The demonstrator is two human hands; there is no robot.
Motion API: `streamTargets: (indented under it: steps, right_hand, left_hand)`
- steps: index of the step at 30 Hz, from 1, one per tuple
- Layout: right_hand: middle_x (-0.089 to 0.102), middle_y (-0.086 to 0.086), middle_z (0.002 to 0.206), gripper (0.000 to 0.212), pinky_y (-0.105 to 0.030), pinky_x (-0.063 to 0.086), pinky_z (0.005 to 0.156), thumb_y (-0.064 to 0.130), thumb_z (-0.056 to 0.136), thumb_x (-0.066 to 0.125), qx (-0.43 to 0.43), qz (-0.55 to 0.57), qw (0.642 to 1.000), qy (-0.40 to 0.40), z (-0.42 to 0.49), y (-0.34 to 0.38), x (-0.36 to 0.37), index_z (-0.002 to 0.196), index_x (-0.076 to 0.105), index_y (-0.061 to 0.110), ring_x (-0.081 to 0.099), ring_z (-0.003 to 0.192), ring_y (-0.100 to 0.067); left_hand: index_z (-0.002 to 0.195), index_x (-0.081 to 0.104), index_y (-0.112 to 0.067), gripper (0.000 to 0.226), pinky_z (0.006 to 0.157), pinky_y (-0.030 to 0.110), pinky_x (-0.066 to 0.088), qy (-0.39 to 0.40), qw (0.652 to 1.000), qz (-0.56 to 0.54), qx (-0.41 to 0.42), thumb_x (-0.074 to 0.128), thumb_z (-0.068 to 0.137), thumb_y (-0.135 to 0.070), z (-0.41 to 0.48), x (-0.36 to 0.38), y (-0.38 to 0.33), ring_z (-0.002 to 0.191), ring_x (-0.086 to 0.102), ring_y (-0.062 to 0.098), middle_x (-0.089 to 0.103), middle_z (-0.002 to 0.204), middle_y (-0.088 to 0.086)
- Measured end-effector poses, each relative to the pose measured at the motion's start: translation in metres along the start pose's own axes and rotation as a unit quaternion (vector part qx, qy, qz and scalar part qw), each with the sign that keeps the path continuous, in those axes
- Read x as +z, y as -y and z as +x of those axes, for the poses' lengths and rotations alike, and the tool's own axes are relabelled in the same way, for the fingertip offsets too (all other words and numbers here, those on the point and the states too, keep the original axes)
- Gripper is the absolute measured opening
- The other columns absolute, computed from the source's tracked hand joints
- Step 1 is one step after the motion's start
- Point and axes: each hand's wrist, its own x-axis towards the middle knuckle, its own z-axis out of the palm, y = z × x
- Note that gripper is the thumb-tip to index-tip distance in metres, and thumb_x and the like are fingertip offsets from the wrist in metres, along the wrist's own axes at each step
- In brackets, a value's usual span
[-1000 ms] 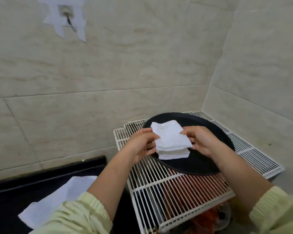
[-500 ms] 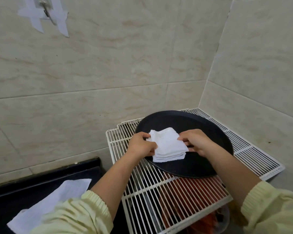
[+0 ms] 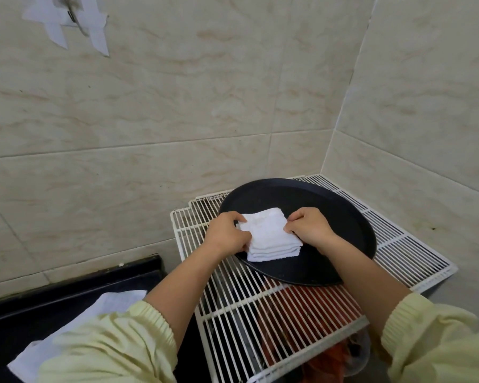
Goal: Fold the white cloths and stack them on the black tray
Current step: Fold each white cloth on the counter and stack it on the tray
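Observation:
A round black tray [image 3: 340,214] lies on a white wire rack. A stack of folded white cloths [image 3: 270,236] sits on the tray's near left part. My left hand [image 3: 226,234] grips the stack's left side with curled fingers. My right hand [image 3: 309,226] pinches the stack's right edge. Another white cloth [image 3: 94,313] lies unfolded on the black surface at the lower left, partly hidden by my left sleeve.
The white wire rack [image 3: 260,308] stands in the corner of two tiled walls, with red and orange items below it. A black counter [image 3: 67,294] lies to the left. White tape and a hook [image 3: 69,17] are on the wall at top left.
The folded cloth came down from just above the stack and now lies on it on the tray. Both hands followed it down and still hold its sides.

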Motion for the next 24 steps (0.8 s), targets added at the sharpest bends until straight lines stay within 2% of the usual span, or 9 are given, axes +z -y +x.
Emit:
streamTargets:
  steps: [4,6,8,9,12,16,18,20,24]
  right_hand:
    - [0.067,-0.006,0.096,0.022,-0.031,0.049,0.081,0.009,0.083,0.062,-0.072,-0.058,0.995,-0.032,-0.005,0.012,-0.005,0.105,0.066,0.008,0.062,0.096,-0.021]
    - [0.067,-0.003,0.095,0.022,-0.027,0.046,0.080,0.010,0.084,0.062,-0.115,-0.055,0.991,-0.032,-0.012,0.023,0.000,0.106,0.065,0.011,0.061,0.093,-0.018]
    - [0.066,-0.001,0.091,0.020,-0.025,0.044,0.078,0.010,0.085,0.064,-0.149,-0.051,0.987,-0.014,-0.021,0.038,0.012,0.105,0.065,0.013,0.061,0.089,-0.015]
    - [0.066,0.000,0.089,0.020,-0.025,0.045,0.078,0.011,0.084,0.065,-0.165,-0.050,0.985,0.001,-0.026,0.047,0.021,0.104,0.065,0.013,0.061,0.087,-0.015]
    - [0.066,-0.003,0.092,0.023,-0.028,0.047,0.081,0.012,0.082,0.067,-0.216,-0.068,0.973,0.045,-0.046,0.077,0.055,0.104,0.065,0.012,0.061,0.089,-0.017]
    - [0.063,-0.003,0.092,0.025,-0.026,0.042,0.077,0.011,0.081,0.064,-0.251,-0.107,0.959,0.077,-0.076,0.114,0.116,0.106,0.065,0.010,0.059,0.091,-0.021]
    - [0.067,-0.009,0.100,0.028,-0.027,0.043,0.079,0.013,0.079,0.064,-0.253,-0.127,0.954,0.102,-0.091,0.128,0.152,0.107,0.064,0.010,0.061,0.098,-0.026]
    - [0.067,-0.012,0.108,0.032,-0.026,0.043,0.080,0.015,0.078,0.064,-0.250,-0.148,0.949,0.122,-0.106,0.140,0.182,0.110,0.063,0.011,0.061,0.103,-0.029]
    - [0.067,-0.014,0.106,0.030,-0.029,0.042,0.075,0.013,0.079,0.062,-0.217,-0.149,0.952,0.159,-0.142,0.152,0.240,0.109,0.062,0.009,0.060,0.100,-0.031]
  left_hand:
    - [0.113,0.063,-0.015,0.030,0.076,0.040,0.059,-0.040,0.999,0.008,0.029,0.064,0.083,-0.011,-0.003,-0.019,0.004,0.079,0.069,0.022,0.069,0.087,0.008]
    - [0.109,0.063,-0.017,0.025,0.066,0.033,0.056,-0.082,0.996,0.017,0.041,0.064,0.085,-0.014,-0.009,-0.031,0.011,0.073,0.065,0.018,0.068,0.088,0.005]
    - [0.109,0.064,-0.015,0.023,0.054,0.023,0.047,-0.115,0.993,0.008,0.037,0.063,0.087,-0.016,-0.017,-0.043,0.023,0.067,0.060,0.013,0.066,0.092,0.005]
    - [0.110,0.064,-0.014,0.023,0.053,0.022,0.043,-0.127,0.991,0.002,0.030,0.063,0.087,-0.015,-0.021,-0.050,0.030,0.068,0.059,0.014,0.065,0.095,0.006]
    - [0.110,0.065,-0.010,0.024,0.065,0.025,0.041,-0.159,0.987,-0.011,0.002,0.061,0.086,-0.011,-0.040,-0.077,0.056,0.081,0.058,0.019,0.063,0.096,0.007]
    - [0.110,0.065,-0.010,0.025,0.072,0.028,0.045,-0.198,0.979,-0.028,-0.044,0.056,0.086,-0.009,-0.070,-0.117,0.100,0.083,0.059,0.023,0.063,0.095,0.007]
    - [0.108,0.065,-0.011,0.024,0.077,0.032,0.049,-0.213,0.975,-0.026,-0.061,0.056,0.085,-0.010,-0.086,-0.139,0.127,0.086,0.061,0.025,0.065,0.097,0.008]
    - [0.106,0.065,-0.012,0.023,0.075,0.032,0.048,-0.223,0.972,-0.011,-0.072,0.056,0.085,-0.013,-0.101,-0.160,0.151,0.089,0.061,0.026,0.066,0.099,0.008]
    - [0.104,0.065,-0.014,0.020,0.072,0.028,0.045,-0.232,0.968,0.046,-0.089,0.056,0.086,-0.016,-0.138,-0.208,0.201,0.089,0.062,0.022,0.067,0.098,0.003]
